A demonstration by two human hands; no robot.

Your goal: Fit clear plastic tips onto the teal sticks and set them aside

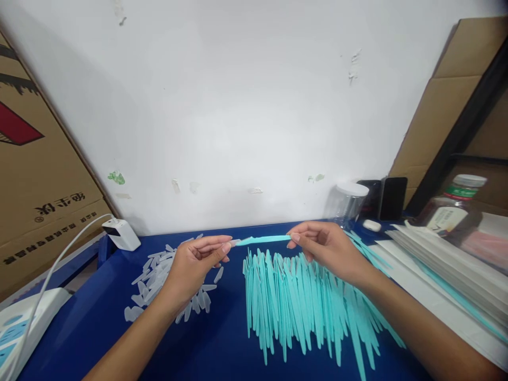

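Note:
My right hand (323, 246) pinches the handle end of a teal eyebrow razor (268, 239), held level above the table. At the razor's blade end, my left hand (202, 256) grips a small translucent blade cap (235, 243) between thumb and fingers. The cap meets the tip; how far it covers the blade is too small to tell. Under my left hand lies a loose heap of similar clear caps (153, 280). A wide pile of teal razors (293, 296) lies below my right hand, mostly with blade ends pointing away from me.
A lidded clear jar (349, 203), dark phones (392, 198) and a white earbud case (372, 226) stand at the back right. Stacked white packets (456, 275) and a bottle (448, 209) are at right. A white charger (121, 234) with a cable and a power strip (32, 328) are at left.

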